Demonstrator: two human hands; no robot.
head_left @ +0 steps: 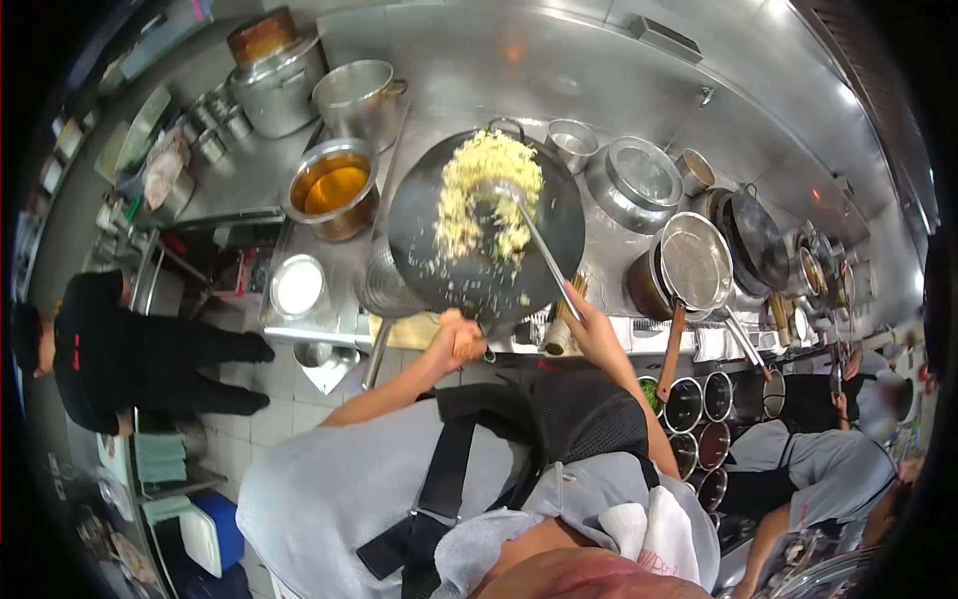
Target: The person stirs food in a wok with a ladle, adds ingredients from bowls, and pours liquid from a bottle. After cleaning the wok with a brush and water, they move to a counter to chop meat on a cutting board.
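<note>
Fingers of the right hand point(597, 329) wrap the ladle point(542, 246), slanting across the wok point(561, 205)'s near-right rim into the rice point(491, 152); left hand point(457, 337) fisted by its near rim, hold unclear.

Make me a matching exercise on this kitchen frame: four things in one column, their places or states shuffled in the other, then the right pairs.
Column one
1. Left grip
2. Right grip
3. Yellow-and-white food
4. Steel pot just left of the wok

Column two
A. Inside the wok
B. Holding orange-brown liquid
C. Closed around the handle of the ladle
D. Closed, by the wok's near edge

Right pairs: 1-D; 2-C; 3-A; 4-B
</note>
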